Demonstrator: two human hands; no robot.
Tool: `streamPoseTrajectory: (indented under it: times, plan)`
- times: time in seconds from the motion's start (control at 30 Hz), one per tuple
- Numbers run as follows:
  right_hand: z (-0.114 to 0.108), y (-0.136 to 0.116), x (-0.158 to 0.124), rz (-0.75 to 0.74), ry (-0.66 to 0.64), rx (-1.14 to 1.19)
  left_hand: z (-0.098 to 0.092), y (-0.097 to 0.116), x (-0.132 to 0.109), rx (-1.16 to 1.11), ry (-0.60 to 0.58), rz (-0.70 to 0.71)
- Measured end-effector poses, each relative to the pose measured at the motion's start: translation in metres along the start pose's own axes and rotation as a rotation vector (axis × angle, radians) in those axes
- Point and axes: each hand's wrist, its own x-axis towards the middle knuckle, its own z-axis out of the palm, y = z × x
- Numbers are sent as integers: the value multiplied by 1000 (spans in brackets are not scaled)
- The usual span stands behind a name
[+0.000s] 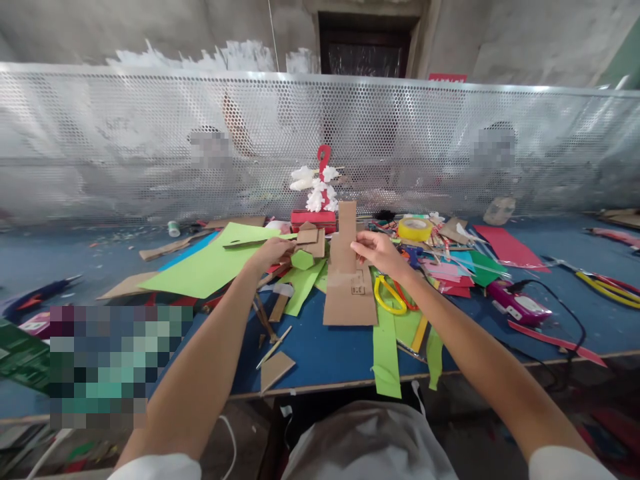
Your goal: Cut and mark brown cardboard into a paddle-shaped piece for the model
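Note:
My left hand is closed on a small assembly of cardboard pieces with a green hexagon under it. My right hand pinches the edge of a tall brown cardboard strip held upright. Flat on the blue table below that strip lies a wider cardboard sheet. Yellow-handled scissors rest just right of the sheet, under my right wrist.
A large lime-green paper sheet lies at left, green strips hang over the front edge. Yellow tape roll, a red box with white paper flowers, a pink glue gun and coloured scraps crowd the right. A perforated metal screen backs the table.

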Motion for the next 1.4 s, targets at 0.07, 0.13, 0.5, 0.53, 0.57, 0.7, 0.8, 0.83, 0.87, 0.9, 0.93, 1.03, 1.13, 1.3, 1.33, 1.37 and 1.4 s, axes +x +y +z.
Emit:
streamPoseTrajectory:
  times: [0.07,0.13,0.5,0.53,0.57,0.7,0.8,0.83,0.87,0.9,0.93,1.03,1.13,1.3,1.33,1.37,1.4]
  plan:
    - [1,1,0,14,-3,0,-6,11,-4,93,56,18]
    - [2,1,0,26,-9,-10,-3,26,-14,237,201,225]
    - [6,4,-6,20,-176,-226,95,38,-67,-64,-136,541]
    - [-1,1,-6,37,-208,-322,95,34,-65,-88,-131,528]
    - [-11,-3,-7,56,-225,-474,94,31,-62,-111,-126,507]
    - [-50,-15,-17,346,-297,-1090,91,21,-52,-190,-102,440]
    - [-64,-12,-22,629,-489,-1082,92,17,-49,-212,-100,448]
    - [-64,-10,-23,662,-515,-1035,93,16,-49,-212,-94,452]
    - [-63,-8,-22,672,-519,-997,93,16,-49,-212,-90,453]
    - [-60,-7,-21,670,-512,-978,93,15,-49,-212,-88,452]
    - [-57,-7,-20,676,-510,-980,94,15,-50,-213,-89,450]
    - [-50,-12,-15,757,-550,-1040,93,16,-50,-213,-101,439]
    - [-57,-23,-16,805,-543,-1082,94,16,-50,-214,-54,440]
    - [-87,-33,-22,743,-263,-1107,96,14,-49,-257,-61,434]
    - [-93,-32,-22,703,-202,-1101,96,14,-49,-261,-75,439]
    - [-96,-30,-21,655,-141,-1070,97,14,-49,-259,-83,445]
    - [-98,-27,-20,600,-99,-999,98,13,-48,-252,-76,451]
